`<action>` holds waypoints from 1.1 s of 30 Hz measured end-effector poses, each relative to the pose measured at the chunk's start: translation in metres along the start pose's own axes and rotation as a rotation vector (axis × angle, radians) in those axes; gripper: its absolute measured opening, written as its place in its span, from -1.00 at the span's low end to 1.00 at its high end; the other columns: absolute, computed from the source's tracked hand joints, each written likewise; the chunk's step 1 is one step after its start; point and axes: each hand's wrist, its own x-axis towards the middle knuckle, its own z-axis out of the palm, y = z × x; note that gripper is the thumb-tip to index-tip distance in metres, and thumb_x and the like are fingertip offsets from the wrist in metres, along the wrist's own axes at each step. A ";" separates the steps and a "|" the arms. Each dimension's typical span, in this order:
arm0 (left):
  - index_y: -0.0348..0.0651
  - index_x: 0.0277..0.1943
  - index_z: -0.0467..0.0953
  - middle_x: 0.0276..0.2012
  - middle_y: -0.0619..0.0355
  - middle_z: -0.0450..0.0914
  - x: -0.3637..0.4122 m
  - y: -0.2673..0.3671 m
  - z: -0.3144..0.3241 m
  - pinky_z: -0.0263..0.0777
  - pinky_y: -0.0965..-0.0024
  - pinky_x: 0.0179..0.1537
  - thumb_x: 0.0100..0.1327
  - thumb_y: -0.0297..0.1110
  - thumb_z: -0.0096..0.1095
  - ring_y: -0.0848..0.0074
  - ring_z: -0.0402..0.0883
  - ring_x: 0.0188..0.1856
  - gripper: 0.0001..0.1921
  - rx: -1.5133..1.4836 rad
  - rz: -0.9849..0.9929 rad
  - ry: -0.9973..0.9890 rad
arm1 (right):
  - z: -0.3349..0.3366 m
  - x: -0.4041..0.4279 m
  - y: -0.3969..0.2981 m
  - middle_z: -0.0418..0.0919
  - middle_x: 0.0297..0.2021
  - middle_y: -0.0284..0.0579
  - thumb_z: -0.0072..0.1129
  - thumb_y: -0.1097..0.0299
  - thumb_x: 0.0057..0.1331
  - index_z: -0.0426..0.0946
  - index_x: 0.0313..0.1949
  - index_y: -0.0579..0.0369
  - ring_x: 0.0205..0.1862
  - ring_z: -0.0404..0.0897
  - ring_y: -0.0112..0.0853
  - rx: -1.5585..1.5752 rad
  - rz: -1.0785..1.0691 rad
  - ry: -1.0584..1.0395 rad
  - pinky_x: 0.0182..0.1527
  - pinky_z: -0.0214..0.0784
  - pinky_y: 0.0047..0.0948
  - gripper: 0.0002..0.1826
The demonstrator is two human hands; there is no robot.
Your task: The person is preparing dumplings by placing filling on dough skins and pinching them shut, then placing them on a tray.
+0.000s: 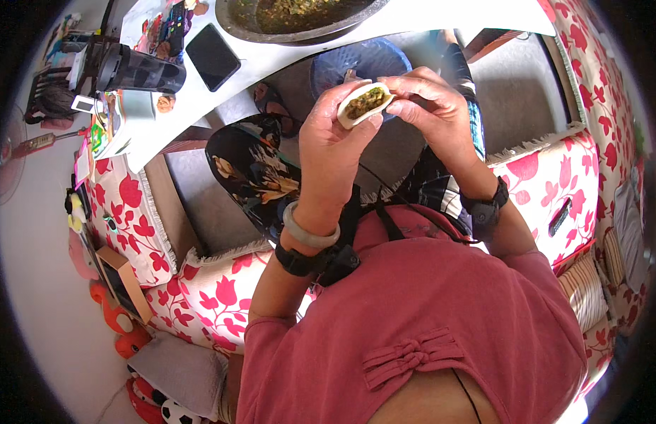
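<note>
A dough wrapper [343, 112] with chopped green-brown filling [366, 103] rests in my left hand [330, 138], curled up at its sides so the filling shows in the middle. My left thumb lies along its near edge and the fingers support it from behind. With thumb and forefinger, my right hand [436, 111] pinches the wrapper's right end. Both hands are raised above my lap, short of the table. Beyond them, a large metal bowl [307, 38] of the same-looking filling stands on the white table [163, 124].
A smartphone [213, 57] and a dark tumbler [142, 69] lie on the table's left side. Under the table's edge stands a blue plastic basket [328, 66]. The sofa's floral cover [222, 307] surrounds me, with a remote control [560, 217] on the right.
</note>
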 end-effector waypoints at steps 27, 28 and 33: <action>-0.38 0.05 0.44 -0.09 0.16 0.54 0.001 -0.002 -0.001 0.40 0.53 0.02 0.22 -0.56 0.27 0.62 0.50 -0.05 -0.66 0.080 0.052 -0.031 | -0.008 0.007 -0.014 0.64 -0.31 -0.16 0.28 0.54 0.16 0.64 -0.17 0.19 -0.25 0.58 -0.41 -0.182 -0.128 -0.074 -0.15 0.40 -0.49 -0.79; -0.38 0.04 0.45 -0.09 0.17 0.54 0.001 -0.003 -0.001 0.40 0.54 0.02 0.22 -0.55 0.27 0.62 0.50 -0.05 -0.67 0.112 0.064 -0.036 | -0.008 0.007 -0.014 0.64 -0.31 -0.16 0.28 0.54 0.16 0.64 -0.17 0.19 -0.25 0.58 -0.41 -0.182 -0.127 -0.075 -0.15 0.40 -0.49 -0.79; -0.39 0.00 0.47 -0.11 0.17 0.54 0.001 -0.003 -0.002 0.39 0.55 0.00 0.21 -0.53 0.29 0.64 0.49 -0.07 -0.70 0.162 0.058 -0.014 | -0.004 0.005 -0.016 0.63 -0.32 -0.15 0.27 0.55 0.17 0.63 -0.26 0.20 -0.25 0.58 -0.40 -0.182 -0.101 -0.061 -0.15 0.41 -0.47 -0.87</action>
